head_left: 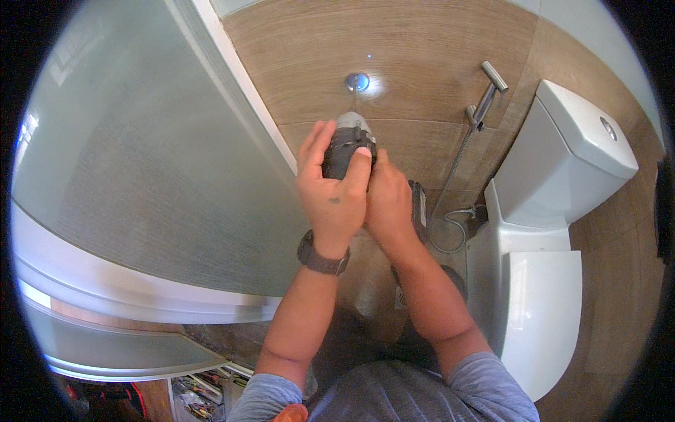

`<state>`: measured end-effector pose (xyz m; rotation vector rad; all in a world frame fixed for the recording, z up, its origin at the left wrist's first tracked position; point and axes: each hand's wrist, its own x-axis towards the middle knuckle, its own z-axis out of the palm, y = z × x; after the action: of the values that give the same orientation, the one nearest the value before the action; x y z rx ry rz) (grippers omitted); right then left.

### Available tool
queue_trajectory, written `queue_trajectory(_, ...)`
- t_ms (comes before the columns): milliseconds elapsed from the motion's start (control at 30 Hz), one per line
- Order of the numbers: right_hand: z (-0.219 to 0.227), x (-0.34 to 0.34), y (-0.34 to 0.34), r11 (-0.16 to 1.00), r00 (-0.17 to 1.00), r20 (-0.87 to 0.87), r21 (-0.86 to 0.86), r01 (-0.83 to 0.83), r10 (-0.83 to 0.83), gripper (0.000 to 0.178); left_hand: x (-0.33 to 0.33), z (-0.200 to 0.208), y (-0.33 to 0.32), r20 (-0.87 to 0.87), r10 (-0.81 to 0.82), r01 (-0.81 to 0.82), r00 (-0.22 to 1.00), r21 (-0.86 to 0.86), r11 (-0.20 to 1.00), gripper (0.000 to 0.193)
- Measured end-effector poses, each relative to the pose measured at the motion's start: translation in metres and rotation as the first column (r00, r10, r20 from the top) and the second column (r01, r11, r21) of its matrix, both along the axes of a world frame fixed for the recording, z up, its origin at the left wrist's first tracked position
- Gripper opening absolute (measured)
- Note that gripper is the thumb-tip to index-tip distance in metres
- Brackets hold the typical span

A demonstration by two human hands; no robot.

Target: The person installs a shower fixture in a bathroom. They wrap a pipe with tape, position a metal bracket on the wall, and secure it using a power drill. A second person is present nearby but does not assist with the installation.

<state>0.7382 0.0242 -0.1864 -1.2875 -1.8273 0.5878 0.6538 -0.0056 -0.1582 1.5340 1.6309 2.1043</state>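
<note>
Both my hands hold a black and grey cordless drill (342, 156) that points away from me at the wood-look tiled wall. My left hand (330, 193) wraps over the drill's body, with the thumb on its top right. Close beside it, my right hand (389, 200) is closed around the grip, most of which it hides. A thin bit (355, 100) runs from the chuck to a round bluish spot (358, 82) on the wall. Bright light falls just right of that spot. Whether the bit has entered the wall, I cannot tell.
A frosted glass panel (162, 155) with a white frame stands close on my left. To the right are a bidet sprayer (485, 98) with its hose, and a white toilet (555, 183). Tools (200, 397) lie in a tray at the lower left.
</note>
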Motion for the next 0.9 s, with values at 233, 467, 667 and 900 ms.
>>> queue_trajectory(233, -0.004, 0.005, -0.001, 0.999, 1.0, -0.013, 0.037, -0.01, 0.01, 0.039, 0.007, 0.005, -0.005, -0.044, 0.007, -0.008, 0.999, -0.022, 1.0, 0.051)
queue_trajectory(467, -0.004, 0.014, 0.0, 1.0, 1.0, 0.005, 0.018, -0.023, 0.023, 0.045, 0.011, -0.004, -0.003, 0.027, -0.04, 0.04, 0.999, -0.003, 0.999, 0.053)
queue_trajectory(667, -0.005, 0.018, -0.006, 0.998, 0.998, -0.02, 0.04, -0.053, 0.054, 0.043, 0.018, -0.004, -0.013, 0.009, -0.002, 0.001, 1.0, 0.021, 1.0, 0.053)
queue_trajectory(900, -0.012, 0.017, 0.003, 0.999, 0.998, 0.042, 0.016, -0.049, 0.048, 0.04, 0.012, -0.018, 0.001, 0.073, 0.004, -0.001, 0.997, -0.045, 0.999, 0.054)
